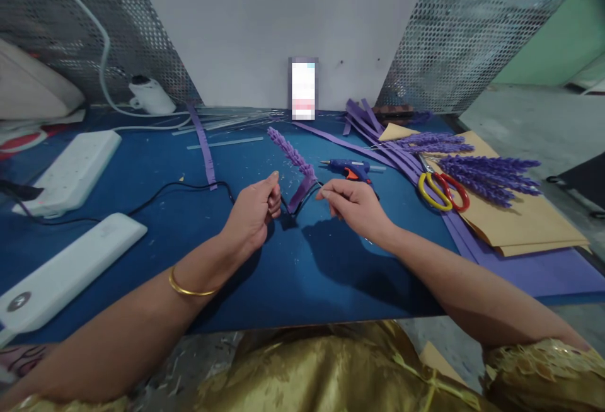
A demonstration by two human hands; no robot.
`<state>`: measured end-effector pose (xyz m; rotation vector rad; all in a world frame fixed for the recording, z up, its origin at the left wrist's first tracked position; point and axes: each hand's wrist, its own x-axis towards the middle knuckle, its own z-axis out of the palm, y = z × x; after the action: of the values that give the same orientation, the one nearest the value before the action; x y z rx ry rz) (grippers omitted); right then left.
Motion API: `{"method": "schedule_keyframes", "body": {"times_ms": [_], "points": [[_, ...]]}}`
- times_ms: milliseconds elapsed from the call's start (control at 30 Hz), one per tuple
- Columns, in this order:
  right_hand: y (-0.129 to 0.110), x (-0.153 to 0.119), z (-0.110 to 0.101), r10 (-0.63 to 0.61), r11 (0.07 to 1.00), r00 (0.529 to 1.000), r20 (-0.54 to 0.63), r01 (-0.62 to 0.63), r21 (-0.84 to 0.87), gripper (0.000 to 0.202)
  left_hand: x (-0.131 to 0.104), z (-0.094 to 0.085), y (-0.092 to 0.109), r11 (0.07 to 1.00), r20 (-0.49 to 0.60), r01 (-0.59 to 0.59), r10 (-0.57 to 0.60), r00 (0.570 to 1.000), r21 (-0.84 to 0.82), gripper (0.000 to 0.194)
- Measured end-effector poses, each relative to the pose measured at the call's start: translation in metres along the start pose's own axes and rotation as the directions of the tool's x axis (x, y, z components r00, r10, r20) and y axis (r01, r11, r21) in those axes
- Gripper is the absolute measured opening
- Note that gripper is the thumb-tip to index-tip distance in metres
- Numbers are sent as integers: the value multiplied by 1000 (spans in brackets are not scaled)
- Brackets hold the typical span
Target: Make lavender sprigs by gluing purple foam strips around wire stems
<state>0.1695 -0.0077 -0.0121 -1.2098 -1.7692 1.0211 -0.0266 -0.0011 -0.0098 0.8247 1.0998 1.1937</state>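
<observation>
My right hand [357,205] is closed in a pinch at the lower end of a purple artificial lavender sprig [290,151], where a thin stem seems to run into the fingertips. The sprig points up and to the left, and a loose purple strip [301,193] hangs from its base between my hands. To the left of it, my left hand [255,210] is closed in a fist, thumb on top; what it holds, if anything, is hidden. Just beyond my right hand lies a blue glue gun [350,165] with an orange trigger and a glue stick in its back.
Scissors [435,190] with yellow and red handles lie at right, beside finished lavender sprigs [491,176] on brown paper [529,226]. Purple strips [373,138] and a propped phone [303,87] are at the back. White power strips [75,172] and a black cable [161,198] occupy the left.
</observation>
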Motion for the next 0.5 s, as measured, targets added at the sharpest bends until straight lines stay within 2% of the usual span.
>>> {"method": "schedule_keyframes", "body": {"times_ms": [67, 167, 333, 500], "points": [[1, 0, 0, 7, 1000, 1000, -1, -7, 4, 22, 0, 0, -1, 1000, -14, -4, 4, 1000, -18, 47], [1, 0, 1, 20, 1000, 1000, -10, -20, 6, 22, 1, 0, -1, 1000, -66, -18, 17, 998, -11, 35], [1, 0, 1, 48, 998, 999, -12, -47, 35, 21, 1, 0, -2, 999, -41, -32, 32, 999, 6, 35], [3, -1, 1, 54, 996, 999, 5, -54, 74, 21, 2, -2, -2, 997, -34, -76, 76, 997, -1, 53]]}}
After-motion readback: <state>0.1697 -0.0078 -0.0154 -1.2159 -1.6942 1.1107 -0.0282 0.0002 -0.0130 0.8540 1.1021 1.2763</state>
